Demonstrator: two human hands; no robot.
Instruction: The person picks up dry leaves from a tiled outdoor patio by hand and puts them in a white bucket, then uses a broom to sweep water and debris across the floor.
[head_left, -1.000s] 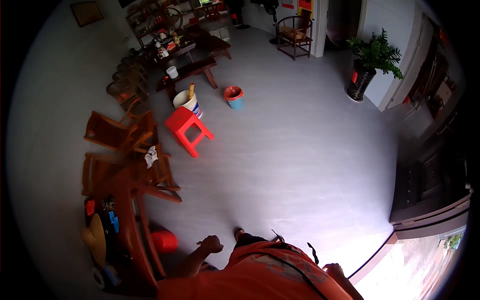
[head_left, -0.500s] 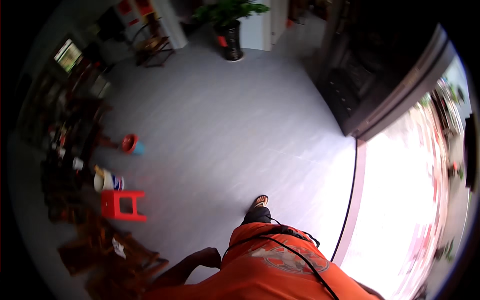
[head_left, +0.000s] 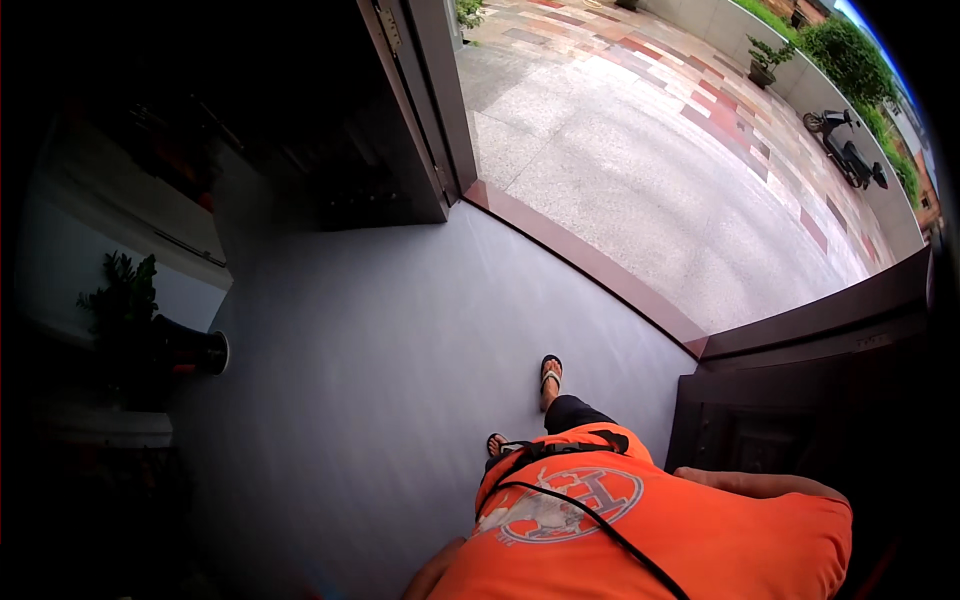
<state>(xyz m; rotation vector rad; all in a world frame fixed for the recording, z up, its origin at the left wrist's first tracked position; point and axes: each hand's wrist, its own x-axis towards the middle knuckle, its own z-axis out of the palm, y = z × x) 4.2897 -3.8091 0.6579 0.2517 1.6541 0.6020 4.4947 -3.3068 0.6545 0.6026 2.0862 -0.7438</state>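
Note:
At the lower edge, my left hand (head_left: 447, 557) shows only in part beside my orange shirt (head_left: 690, 540); its fingers cannot be made out. My right arm (head_left: 775, 484) reaches forward along the shirt's right side. At its end, my right hand (head_left: 690, 474) is partly hidden by the shirt and close to the dark door leaf (head_left: 780, 425) on the right. Whether it touches the door does not show, nor do its fingers. Below the shirt, my feet in flip-flops (head_left: 550, 370) stand on the grey floor (head_left: 400, 330).
A reddish-brown threshold (head_left: 590, 265) crosses the open doorway ahead. Another dark door leaf (head_left: 370, 150) stands on its left. Outside lie stone paving (head_left: 640, 180), a potted plant (head_left: 762, 70) and a parked scooter (head_left: 848, 150) along a low wall. A dark plant pot (head_left: 190, 350) is at the left.
My view has turned right, from the room toward the doorway. The red stool and the buckets have left the picture. My right arm has come into clearer view.

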